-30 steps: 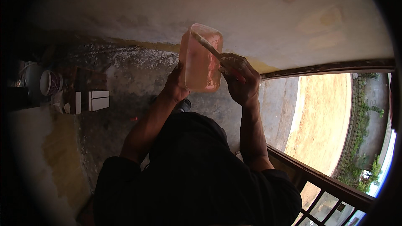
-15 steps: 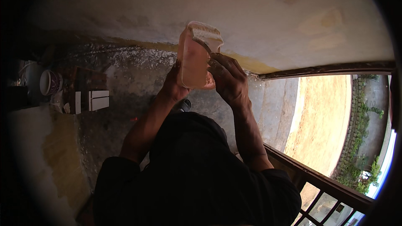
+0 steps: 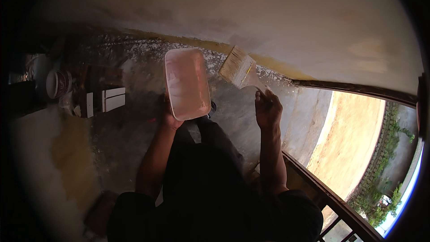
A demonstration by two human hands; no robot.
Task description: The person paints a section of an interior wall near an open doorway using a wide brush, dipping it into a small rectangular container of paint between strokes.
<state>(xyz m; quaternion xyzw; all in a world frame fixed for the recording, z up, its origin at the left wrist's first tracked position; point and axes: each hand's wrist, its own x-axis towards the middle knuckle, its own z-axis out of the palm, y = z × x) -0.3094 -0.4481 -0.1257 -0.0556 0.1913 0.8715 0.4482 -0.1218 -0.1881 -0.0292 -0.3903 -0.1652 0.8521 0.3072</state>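
Note:
My left hand (image 3: 170, 115) grips the near left side of a pinkish plastic tub (image 3: 188, 85), its open mouth turned up toward me. Whitish paint residue coats the inside of the tub. To the right, my right hand (image 3: 268, 110) is closed round the handle of a wide flat paintbrush (image 3: 238, 68). The brush points up and to the left, its pale bristles apart from both the tub and the wall. Part of my left hand's fingers is hidden behind the tub.
Ahead rises a pale plastered wall (image 3: 277, 22) with a yellowish strip along its foot. White flecks dot the grey floor (image 3: 139, 139). At left stand a bucket (image 3: 58, 84) and a dark box with white panels (image 3: 114, 99). A dark-framed opening (image 3: 349, 139) lies to the right.
The brush has come out of the tub and moved right with my right hand. My left hand has lowered the tub a little leftward and tipped its mouth into view.

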